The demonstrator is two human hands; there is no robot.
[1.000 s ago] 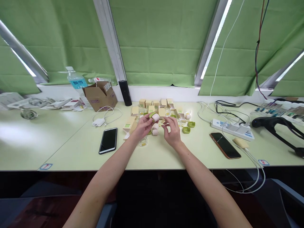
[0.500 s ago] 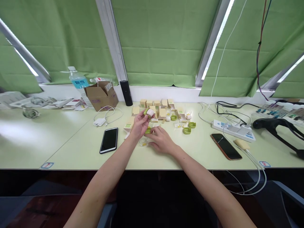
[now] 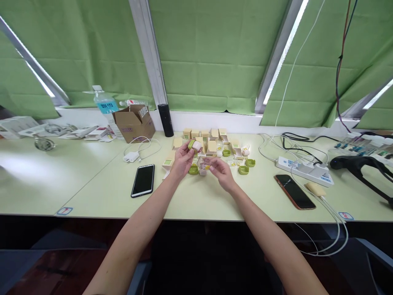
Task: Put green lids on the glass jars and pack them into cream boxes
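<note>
My left hand (image 3: 182, 162) is closed round a small rounded white piece with a green cover (image 3: 195, 145), raised above the table. Between the fingertips of my right hand (image 3: 223, 173) is a clear plastic piece with a yellow spot (image 3: 205, 164). Just below my hands a green square cup (image 3: 193, 170) sits on the table. Two more green cups (image 3: 243, 170) (image 3: 250, 163) lie to the right, near small clear plastic pieces (image 3: 232, 162). Behind my hands stand several small cream boxes (image 3: 211, 146), some with open flaps.
A phone (image 3: 143, 180) lies left, another phone (image 3: 294, 191) right, beside a yellow power bank (image 3: 316, 189) with cables. Further back are a power strip (image 3: 303, 171), a cardboard box (image 3: 134, 123), a black cylinder (image 3: 166, 120) and a white charger (image 3: 131, 156).
My right hand has lifted the clear plastic piece off the table and moved up and right. My left hand still holds the green-and-white piece. The view has shifted slightly.
</note>
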